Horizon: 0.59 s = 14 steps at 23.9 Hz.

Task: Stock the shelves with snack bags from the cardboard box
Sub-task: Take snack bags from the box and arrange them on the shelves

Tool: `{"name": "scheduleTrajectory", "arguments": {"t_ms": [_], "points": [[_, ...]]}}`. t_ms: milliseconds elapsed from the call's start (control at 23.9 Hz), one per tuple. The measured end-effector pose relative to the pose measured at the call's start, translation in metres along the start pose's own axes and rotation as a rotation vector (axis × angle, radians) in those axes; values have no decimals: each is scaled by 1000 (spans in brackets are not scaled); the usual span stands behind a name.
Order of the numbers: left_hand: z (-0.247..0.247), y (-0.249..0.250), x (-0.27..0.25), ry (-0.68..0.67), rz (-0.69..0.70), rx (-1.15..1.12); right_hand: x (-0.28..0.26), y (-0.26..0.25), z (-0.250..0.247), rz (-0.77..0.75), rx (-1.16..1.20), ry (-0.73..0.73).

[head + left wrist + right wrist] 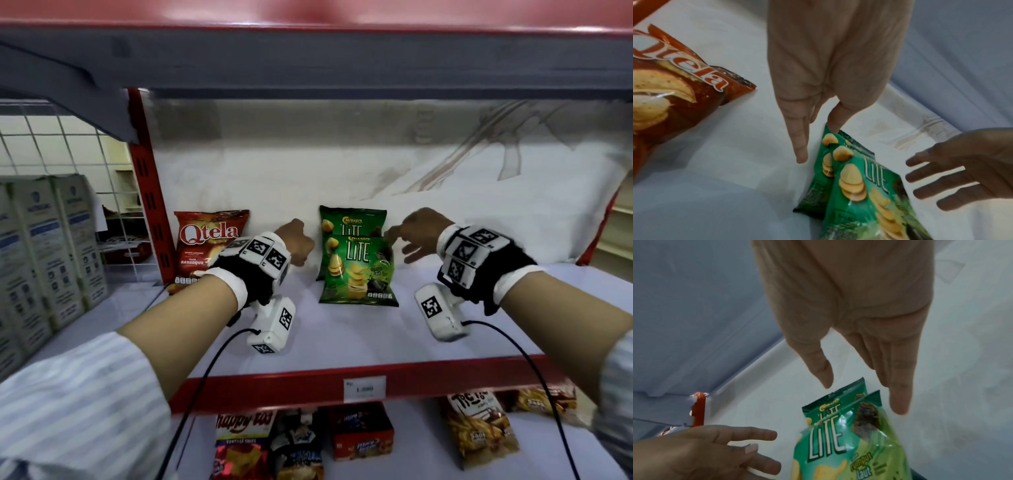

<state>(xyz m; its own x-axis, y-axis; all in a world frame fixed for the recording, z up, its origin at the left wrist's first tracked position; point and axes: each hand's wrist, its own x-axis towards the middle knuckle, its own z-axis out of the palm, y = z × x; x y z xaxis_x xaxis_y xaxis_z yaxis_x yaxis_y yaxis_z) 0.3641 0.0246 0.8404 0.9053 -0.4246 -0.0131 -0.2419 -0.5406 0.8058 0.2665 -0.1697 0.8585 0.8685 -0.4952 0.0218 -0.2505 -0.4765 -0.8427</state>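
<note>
Two green Lite chip bags stand on the white shelf (342, 335), the front bag (358, 274) leaning against the rear bag (349, 219). My left hand (301, 246) hovers just left of them with straight fingers. In the left wrist view the left hand (817, 142) has one fingertip (833, 128) touching the top corner of the rear green bag (826, 155). My right hand (411, 240) is at the bags' right, fingers spread and holding nothing. In the right wrist view the right hand (862, 399) hangs just above the front green bag (838, 443). A red Qtela bag (209, 246) stands at the far left.
A red upright post (147, 192) bounds the shelf on the left, and a grey shelf (308, 61) hangs overhead. Pale cartons (44, 246) stand beyond a wire grid at left. The lower shelf holds several snack bags (476, 425) and a red box (359, 435).
</note>
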Motion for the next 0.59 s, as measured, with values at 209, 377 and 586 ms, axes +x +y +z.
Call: {"name": "scheduleTrajectory", "arguments": {"t_ms": [209,377,586], "points": [[5,10,-46,19,114,-169,-40,1,0,-223,151,242],[21,8,-70,58,195,-127,-74,22,10,-281,52,344],[41,9,-100,80,190,-100,-106,46,10,-321,116,389]]}}
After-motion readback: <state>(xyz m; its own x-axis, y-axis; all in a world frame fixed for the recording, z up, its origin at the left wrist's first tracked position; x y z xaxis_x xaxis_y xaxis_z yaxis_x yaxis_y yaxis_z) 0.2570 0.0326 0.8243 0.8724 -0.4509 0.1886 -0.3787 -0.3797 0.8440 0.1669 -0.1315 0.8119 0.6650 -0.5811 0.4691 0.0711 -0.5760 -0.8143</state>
